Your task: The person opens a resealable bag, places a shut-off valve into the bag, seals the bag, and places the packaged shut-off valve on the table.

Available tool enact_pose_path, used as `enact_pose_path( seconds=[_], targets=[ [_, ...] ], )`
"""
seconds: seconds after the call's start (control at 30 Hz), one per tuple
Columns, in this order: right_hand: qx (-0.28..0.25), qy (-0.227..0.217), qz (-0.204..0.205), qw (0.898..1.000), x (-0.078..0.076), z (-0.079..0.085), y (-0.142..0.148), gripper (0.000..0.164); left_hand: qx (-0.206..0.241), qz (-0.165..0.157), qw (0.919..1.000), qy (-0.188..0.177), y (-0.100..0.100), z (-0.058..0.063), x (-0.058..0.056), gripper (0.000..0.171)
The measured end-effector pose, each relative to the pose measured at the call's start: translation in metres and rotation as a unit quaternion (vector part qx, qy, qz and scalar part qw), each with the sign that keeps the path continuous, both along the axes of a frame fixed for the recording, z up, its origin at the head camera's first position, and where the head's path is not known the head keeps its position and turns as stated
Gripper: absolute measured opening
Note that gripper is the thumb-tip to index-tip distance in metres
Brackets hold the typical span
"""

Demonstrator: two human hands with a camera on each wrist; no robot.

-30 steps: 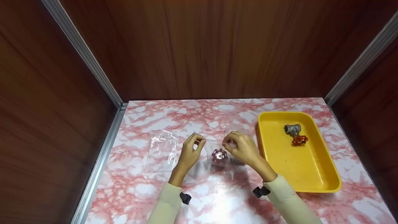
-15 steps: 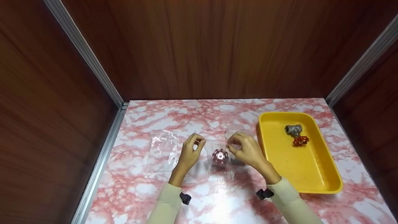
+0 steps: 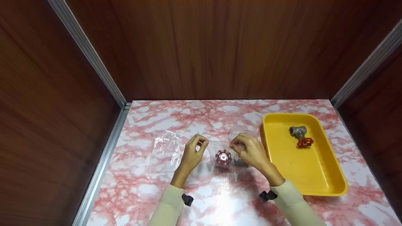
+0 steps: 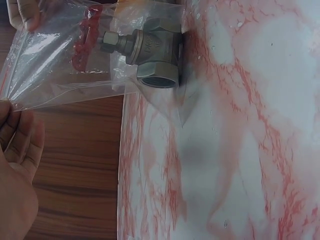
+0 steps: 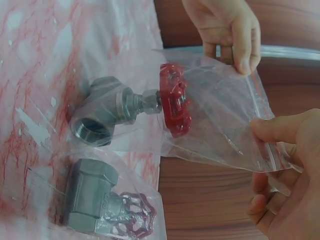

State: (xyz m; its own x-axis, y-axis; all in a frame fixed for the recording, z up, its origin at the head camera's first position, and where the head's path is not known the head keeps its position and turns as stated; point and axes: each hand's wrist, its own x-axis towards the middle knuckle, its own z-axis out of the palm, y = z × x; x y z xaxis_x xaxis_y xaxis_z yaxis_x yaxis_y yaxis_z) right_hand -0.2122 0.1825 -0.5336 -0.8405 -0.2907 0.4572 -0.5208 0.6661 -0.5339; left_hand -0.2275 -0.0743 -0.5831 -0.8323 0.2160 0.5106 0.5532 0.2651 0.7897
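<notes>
A clear zip-lock bag stands upright on the table with a gate valve inside. The valve's red handwheel faces up, below the bag's mouth. My left hand pinches the left end of the bag's top edge between thumb and fingers. At the right end of that edge, my right hand pinches the seal strip, thumb against fingers. Close by on the right lies a second valve in its own clear bag, partly hidden by my right hand in the head view.
To the right stands a yellow tray, with an unbagged red-handled valve in it. A flat clear bag lies left of my left hand. Wood-grain panels wall the marbled table at the back and sides.
My right hand has slid slightly to the right along the bag's top edge, its fingers still pinched. The left hand stays at its end, and the valve remains upright in the bag.
</notes>
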Motion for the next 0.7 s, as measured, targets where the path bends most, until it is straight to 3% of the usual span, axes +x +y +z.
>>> enact_pose_path(
  seconds=[0.4, 0.7],
  targets=[
    [-0.010, -0.032, -0.031, 0.999, 0.006, 0.000, 0.009, 0.012, 0.003, 0.005, 1.0000, -0.003, 0.001, 0.000, -0.001, 0.014],
    [-0.010, -0.001, -0.013, 1.000, 0.006, -0.003, 0.012, 0.006, -0.003, -0.001, 1.0000, -0.005, 0.002, 0.001, 0.000, 0.017]
  ],
)
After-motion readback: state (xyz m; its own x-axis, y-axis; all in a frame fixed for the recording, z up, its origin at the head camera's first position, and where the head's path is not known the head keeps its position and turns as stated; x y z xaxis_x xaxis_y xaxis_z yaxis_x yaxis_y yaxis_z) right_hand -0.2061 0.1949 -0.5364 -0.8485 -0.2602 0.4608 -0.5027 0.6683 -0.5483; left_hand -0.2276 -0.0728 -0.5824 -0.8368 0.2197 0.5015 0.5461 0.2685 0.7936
